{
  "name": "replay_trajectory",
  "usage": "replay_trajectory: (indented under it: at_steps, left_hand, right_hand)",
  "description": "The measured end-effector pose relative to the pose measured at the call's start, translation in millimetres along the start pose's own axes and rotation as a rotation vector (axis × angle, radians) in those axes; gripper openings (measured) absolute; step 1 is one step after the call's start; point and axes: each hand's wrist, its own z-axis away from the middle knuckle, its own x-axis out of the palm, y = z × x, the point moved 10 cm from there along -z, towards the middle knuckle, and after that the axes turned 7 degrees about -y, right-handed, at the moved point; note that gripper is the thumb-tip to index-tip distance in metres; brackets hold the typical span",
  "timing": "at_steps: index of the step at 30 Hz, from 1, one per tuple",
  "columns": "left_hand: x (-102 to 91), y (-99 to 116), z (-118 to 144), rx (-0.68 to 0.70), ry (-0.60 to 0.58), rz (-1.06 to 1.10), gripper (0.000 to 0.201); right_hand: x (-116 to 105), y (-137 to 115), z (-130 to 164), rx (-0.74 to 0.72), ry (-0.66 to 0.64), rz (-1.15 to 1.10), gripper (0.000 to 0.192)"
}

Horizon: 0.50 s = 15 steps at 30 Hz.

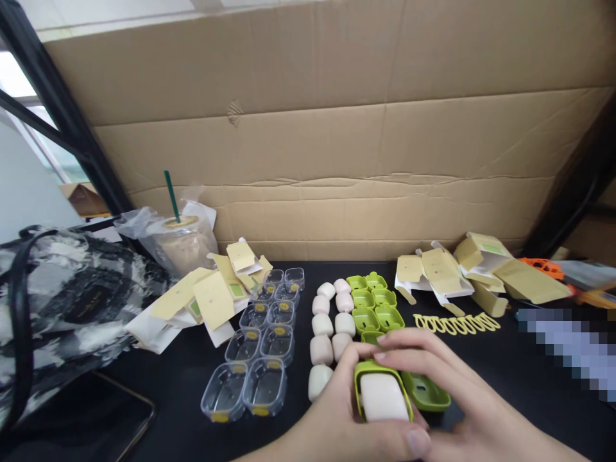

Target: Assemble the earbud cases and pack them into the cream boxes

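Head: left grip (337,417), right grip (464,391) around case (376,367).

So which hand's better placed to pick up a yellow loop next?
Probably your right hand: it's nearer the yellow loops. Your left hand is wrapped around the green case and sits farther away.

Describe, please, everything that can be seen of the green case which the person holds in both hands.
The green case is small and yellowish-green, with rounded corners and a thin rim; it looks like plastic. Its open side faces the camera, and a pale, rounded block sits inside. It is near the bottom of the picture, between the left hand and the right hand. The left thumb crosses its near end. Its underside is hidden.
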Motion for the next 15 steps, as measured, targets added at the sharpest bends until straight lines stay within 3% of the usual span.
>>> replay_trajectory:
  at_steps: [2,4,7,10,12,15]
  left_hand:
    - [1.5,-2.5,0.7,-0.042,-0.037,-0.055,0.080]
    - [-1.9,7.7,6.3,-0.038,-0.035,-0.310,0.082]
    - [-8.7,56.8,32.2,0.156,0.135,-1.074,0.068]
    - [-1.1,96.3,77.5,0.395,0.363,-1.783,0.028]
    - [-9.2,99.6,101.5,0.385,0.475,-2.055,0.020]
    - [-26.9,83.7,120.2,0.284,0.466,-2.273,0.016]
  right_hand:
    - [2.6,5.5,1.3,0.031,0.015,-0.154,0.055]
    - [-3.6,12.7,4.2,0.069,0.116,-0.308,0.049]
    - [-19.5,26.0,10.8,0.145,0.311,-0.449,0.040]
    - [-27.9,35.5,12.8,0.234,0.384,-0.500,0.035]
    - [-30.0,36.5,11.6,0.257,0.386,-0.518,0.037]
    - [-28.4,34.6,10.2,0.261,0.366,-0.537,0.039]
